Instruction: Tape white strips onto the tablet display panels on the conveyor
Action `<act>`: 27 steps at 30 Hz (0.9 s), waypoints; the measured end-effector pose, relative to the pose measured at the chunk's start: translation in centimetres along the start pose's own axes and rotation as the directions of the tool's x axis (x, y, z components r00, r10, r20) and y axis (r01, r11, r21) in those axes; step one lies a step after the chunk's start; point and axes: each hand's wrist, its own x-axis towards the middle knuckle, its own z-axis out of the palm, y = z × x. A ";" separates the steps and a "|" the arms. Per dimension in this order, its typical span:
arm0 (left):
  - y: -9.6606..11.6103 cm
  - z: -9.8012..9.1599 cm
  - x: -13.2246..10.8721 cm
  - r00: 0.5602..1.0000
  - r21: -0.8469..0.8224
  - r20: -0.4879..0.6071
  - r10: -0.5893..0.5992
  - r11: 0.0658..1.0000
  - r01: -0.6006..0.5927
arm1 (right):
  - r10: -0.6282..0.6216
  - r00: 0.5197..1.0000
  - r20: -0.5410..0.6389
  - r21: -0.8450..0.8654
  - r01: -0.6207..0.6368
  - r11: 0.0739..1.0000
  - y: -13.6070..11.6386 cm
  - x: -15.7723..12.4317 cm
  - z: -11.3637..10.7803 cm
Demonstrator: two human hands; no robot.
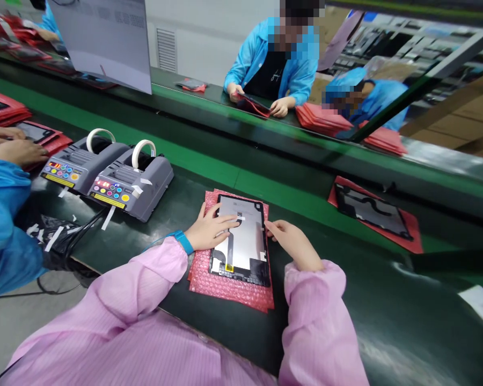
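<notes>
A tablet screen assembly (247, 247) with a silver back and black frame lies on pink bubble-wrap bags (229, 292) in front of me. Across its upper left part rests my left hand (213, 228), fingers spread flat on the silver surface. A blue band circles that wrist. At the right edge of the panel is my right hand (292, 238), its thumb and forefinger pinched together against the frame. Whatever those fingertips hold is too small to make out. Small white tape pieces and a yellow patch show on the panel.
Two grey tape dispensers (131, 185) with white tape rolls stand to the left, beside a co-worker's blue sleeve (4, 214). Another panel (372, 209) lies on a red bag at the right. Across the green conveyor (225, 177), a person in blue (241, 59) handles a red bag.
</notes>
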 end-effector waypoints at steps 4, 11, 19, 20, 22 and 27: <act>0.0 0.0 0.0 1.000 0.000 -0.004 -0.001 1.000 0.001 | 0.012 0.999 0.037 -0.034 -0.010 0.999 0.3 -0.3 0.2; 0.0 0.3 -0.1 0.997 -0.012 -0.056 -0.048 0.999 0.047 | 0.023 0.999 -0.040 -0.013 -0.023 1.000 -0.9 -0.4 0.7; -1.7 0.2 -0.2 0.863 -0.205 -0.401 -0.307 0.948 0.243 | -0.076 0.993 -0.088 0.295 0.099 0.950 -2.0 -1.8 -0.7; -2.0 -0.1 -0.3 0.842 -0.219 -0.415 -0.345 0.936 0.276 | -0.067 0.994 -0.083 0.366 0.093 0.926 -2.1 -2.0 -0.8; -2.5 -0.6 -0.4 0.823 -0.245 -0.400 -0.404 0.912 0.329 | -0.051 0.996 -0.066 0.510 0.078 0.857 -2.6 -2.4 -1.1; -2.7 -1.3 -0.7 0.809 -0.221 -0.337 -0.482 0.876 0.429 | -0.041 0.997 -0.062 0.582 0.070 0.810 -4.0 -3.1 -1.2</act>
